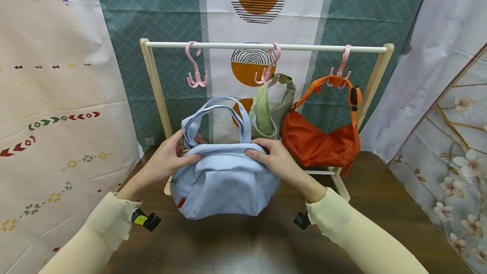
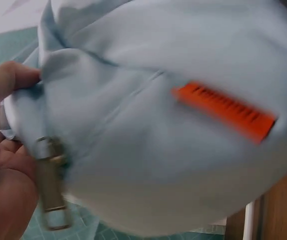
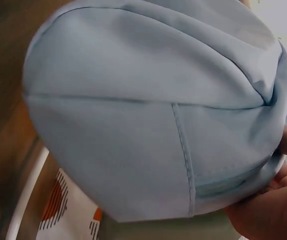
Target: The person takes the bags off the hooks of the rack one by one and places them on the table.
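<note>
A soft blue bag is held in front of a rack, apparently lifted off the brown surface. The left hand pinches the bag's top edge at its left end, thumb in front and fingers behind, beside the 2 upright handles. The right hand grips the same edge near its right end, thumb forward. The left wrist view shows an orange tag on the bag's side and a metal zip pull hanging by the fingers. Behind, 3 pink hooks hang from the rack's white bar: an orange bag hangs by its strap from the right hook, a green bag is at the middle hook, and the left hook carries nothing. The step in hand looks like steadying the blue bag for hanging. The next move probably calls for raising it toward the left hook, with the 2 handles kept together and looped over a prong.
</note>
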Available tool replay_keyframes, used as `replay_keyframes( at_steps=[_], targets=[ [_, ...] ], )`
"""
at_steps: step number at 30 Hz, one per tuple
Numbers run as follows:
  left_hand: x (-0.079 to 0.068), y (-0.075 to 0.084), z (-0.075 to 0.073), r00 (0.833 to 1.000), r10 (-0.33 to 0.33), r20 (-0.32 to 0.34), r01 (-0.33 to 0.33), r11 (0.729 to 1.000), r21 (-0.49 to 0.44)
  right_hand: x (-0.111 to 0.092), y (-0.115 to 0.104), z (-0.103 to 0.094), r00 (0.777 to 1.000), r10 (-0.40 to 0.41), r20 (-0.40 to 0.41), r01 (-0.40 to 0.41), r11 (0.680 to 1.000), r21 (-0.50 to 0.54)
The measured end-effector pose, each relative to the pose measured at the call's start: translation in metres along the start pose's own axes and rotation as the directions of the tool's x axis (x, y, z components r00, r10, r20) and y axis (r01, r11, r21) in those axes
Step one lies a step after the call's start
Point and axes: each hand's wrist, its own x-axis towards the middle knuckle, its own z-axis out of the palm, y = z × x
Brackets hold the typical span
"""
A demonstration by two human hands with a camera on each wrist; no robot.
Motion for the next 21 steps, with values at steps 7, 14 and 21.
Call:
replay_keyframes(
  at_steps=[7,14,21],
  targets=[
    [0.003,-0.009,-0.002,0.998,-0.019,-0.062,0.021,0.999,0.037,-0.003,0.004,0.004,0.999,0.007,0.038,-0.008,0.999,0.037],
    [0.001,-0.023,-0.007,0.996,-0.060,-0.063,0.064,0.997,0.054,-0.005,0.012,0.011,0.984,0.042,0.175,-0.077,0.977,0.197],
    [-0.012,-0.037,-0.026,0.992,-0.126,-0.012,0.127,0.991,0.040,-0.003,0.027,0.040,0.958,0.057,0.281,-0.152,0.931,0.332]
  ],
)
